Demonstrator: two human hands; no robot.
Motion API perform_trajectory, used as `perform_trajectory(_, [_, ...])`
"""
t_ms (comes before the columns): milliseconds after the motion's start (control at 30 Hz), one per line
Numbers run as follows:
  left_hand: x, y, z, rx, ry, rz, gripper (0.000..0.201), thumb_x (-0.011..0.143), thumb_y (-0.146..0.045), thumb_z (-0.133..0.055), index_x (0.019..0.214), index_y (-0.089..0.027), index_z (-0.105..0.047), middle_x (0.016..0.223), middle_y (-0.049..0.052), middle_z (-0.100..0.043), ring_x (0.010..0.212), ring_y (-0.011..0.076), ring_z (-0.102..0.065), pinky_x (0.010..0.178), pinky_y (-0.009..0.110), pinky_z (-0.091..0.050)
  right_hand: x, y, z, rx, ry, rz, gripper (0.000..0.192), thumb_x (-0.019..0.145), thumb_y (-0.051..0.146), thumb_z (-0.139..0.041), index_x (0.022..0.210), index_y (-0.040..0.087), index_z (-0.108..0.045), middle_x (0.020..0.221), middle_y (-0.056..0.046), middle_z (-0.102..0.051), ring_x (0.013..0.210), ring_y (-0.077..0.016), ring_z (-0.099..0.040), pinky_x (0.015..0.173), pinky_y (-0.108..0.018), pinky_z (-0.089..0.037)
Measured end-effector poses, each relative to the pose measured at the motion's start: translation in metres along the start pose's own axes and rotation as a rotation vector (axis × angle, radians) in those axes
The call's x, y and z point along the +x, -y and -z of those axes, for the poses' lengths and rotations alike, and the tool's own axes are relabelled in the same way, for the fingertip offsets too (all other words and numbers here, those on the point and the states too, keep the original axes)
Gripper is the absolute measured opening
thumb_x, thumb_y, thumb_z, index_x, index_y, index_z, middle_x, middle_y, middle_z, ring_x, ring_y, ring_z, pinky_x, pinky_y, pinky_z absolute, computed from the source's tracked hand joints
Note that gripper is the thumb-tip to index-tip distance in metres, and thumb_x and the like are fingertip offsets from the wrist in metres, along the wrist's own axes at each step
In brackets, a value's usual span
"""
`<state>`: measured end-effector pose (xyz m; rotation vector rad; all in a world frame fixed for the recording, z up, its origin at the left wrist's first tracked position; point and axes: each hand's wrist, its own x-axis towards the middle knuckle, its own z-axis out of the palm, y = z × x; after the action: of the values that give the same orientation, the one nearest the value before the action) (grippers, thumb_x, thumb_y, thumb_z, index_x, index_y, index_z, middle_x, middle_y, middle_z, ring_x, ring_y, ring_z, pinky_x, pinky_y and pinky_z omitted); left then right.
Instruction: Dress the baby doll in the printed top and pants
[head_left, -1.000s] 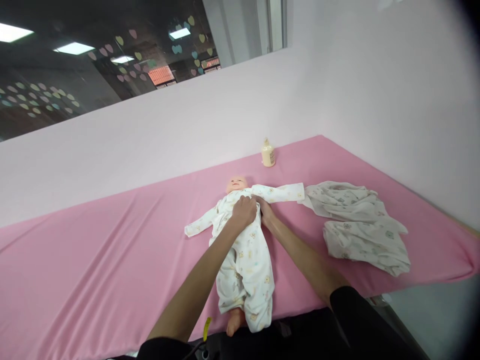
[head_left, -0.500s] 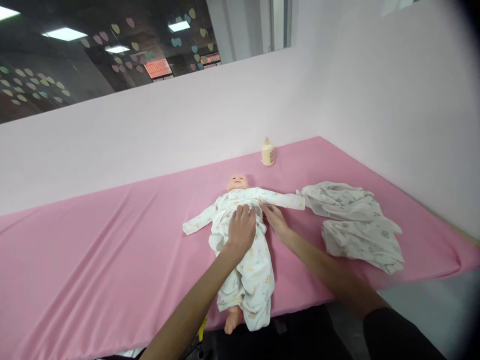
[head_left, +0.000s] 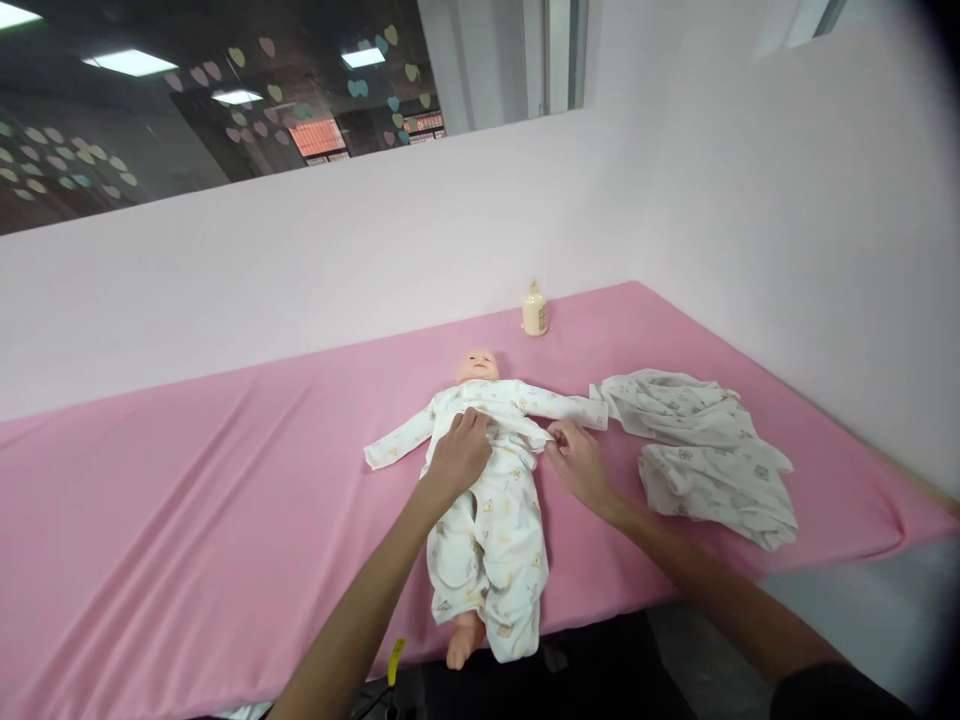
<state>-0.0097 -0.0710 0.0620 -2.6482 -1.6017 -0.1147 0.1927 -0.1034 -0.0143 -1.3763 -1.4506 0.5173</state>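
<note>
A baby doll (head_left: 475, 366) lies on its back on the pink sheet (head_left: 187, 500), dressed in a white printed romper (head_left: 491, 520), with one bare foot past the near edge. My left hand (head_left: 459, 455) rests on the doll's chest and pinches the romper's front. My right hand (head_left: 576, 458) grips the romper's edge at the doll's side, just under the outstretched sleeve.
A crumpled white printed cloth (head_left: 697, 450) lies to the right of the doll. A small cream bottle (head_left: 535, 311) stands by the pale pink wall (head_left: 300, 270) behind the doll's head. The sheet's near edge drops off just below the doll's feet.
My right hand has slid from the doll's chest out to its side, pulling the romper's edge. My left hand has shifted slightly left on the chest.
</note>
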Motion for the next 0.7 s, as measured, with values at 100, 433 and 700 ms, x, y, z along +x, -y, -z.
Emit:
perform_trajectory(100, [-0.019,-0.006,-0.014,0.059,-0.133,0.05,0.032,0.093,-0.009,-0.04,0.121,-0.013,-0.055,0.124,0.013,-0.056,0.113,0.0275,-0.052,0.092,0.04,-0.048,-0.01,-0.002,-0.004,-0.168,-0.008,0.126,0.011,0.085,0.017,-0.045,0.089,0.022,-0.053,0.089,-0.004,-0.059,0.083,-0.0219,-0.054,0.074,-0.034,-0.043])
perform_trajectory(433, [-0.073,0.0,-0.032,-0.478,-0.483,0.305,0.029,0.098,-0.027,-0.041,0.116,-0.019,-0.063,0.119,0.01,-0.064,0.114,0.0261,-0.056,0.099,0.042,-0.046,0.04,0.071,-0.053,-0.644,0.231,0.578,0.021,0.093,0.025,-0.05,0.111,0.018,-0.058,0.111,-0.013,-0.058,0.101,-0.0286,-0.051,0.09,-0.041,-0.041])
perform_trajectory(700, [-0.06,0.084,-0.073,-1.798,-0.431,0.945,0.019,0.089,-0.028,-0.059,0.097,-0.012,-0.066,0.102,0.01,-0.071,0.101,0.0221,-0.065,0.091,0.032,-0.05,0.058,0.087,-0.086,-0.85,0.444,0.682,0.021,0.088,0.007,-0.043,0.095,0.014,-0.062,0.1,-0.015,-0.06,0.094,-0.0289,-0.051,0.082,-0.04,-0.039])
